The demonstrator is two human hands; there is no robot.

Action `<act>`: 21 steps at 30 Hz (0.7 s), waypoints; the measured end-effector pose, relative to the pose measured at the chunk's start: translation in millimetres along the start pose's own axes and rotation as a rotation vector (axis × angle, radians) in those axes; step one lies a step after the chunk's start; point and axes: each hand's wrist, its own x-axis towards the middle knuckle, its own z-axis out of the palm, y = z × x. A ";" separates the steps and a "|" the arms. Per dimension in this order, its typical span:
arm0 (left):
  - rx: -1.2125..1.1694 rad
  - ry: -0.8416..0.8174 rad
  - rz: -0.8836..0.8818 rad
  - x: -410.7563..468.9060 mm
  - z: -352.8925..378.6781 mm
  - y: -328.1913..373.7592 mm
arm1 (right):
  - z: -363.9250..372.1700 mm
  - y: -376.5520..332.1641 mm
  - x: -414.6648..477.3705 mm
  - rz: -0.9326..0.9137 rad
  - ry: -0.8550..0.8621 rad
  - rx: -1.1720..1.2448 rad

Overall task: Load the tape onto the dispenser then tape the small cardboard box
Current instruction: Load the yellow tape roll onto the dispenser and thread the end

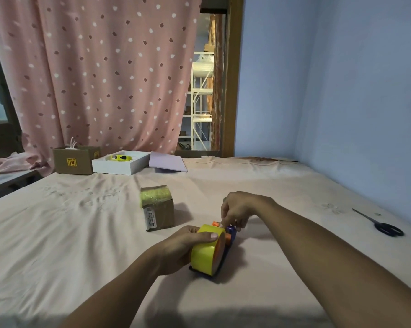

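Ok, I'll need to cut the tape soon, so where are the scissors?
The scissors lie on the sheet at the far right of the head view, near the blue wall, well to the right of the right hand and apart from everything else.

A yellow tape roll [205,249] sits on a blue dispenser [223,261], gripped from its left. The small cardboard box [158,210], yellow-taped on top, stands just beyond that grip.

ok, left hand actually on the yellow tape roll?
Touching. The head view shows the left hand wrapped around the yellow tape roll, thumb pressed across its top, with no gap visible.
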 end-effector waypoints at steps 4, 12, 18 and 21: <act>-0.012 0.028 0.015 1.7 -1.1 -5.9 | -1.7 9.3 -1.7 -0.032 -0.040 0.065; -0.003 0.069 0.028 3.0 -2.9 -10.2 | 8.8 28.3 -1.6 -0.098 -0.045 0.178; 0.009 0.064 0.034 3.4 -5.6 -11.6 | 11.3 37.7 0.3 -0.087 -0.052 0.291; 0.020 0.054 0.039 2.6 -7.8 -12.1 | 13.0 42.8 0.3 -0.071 -0.041 0.369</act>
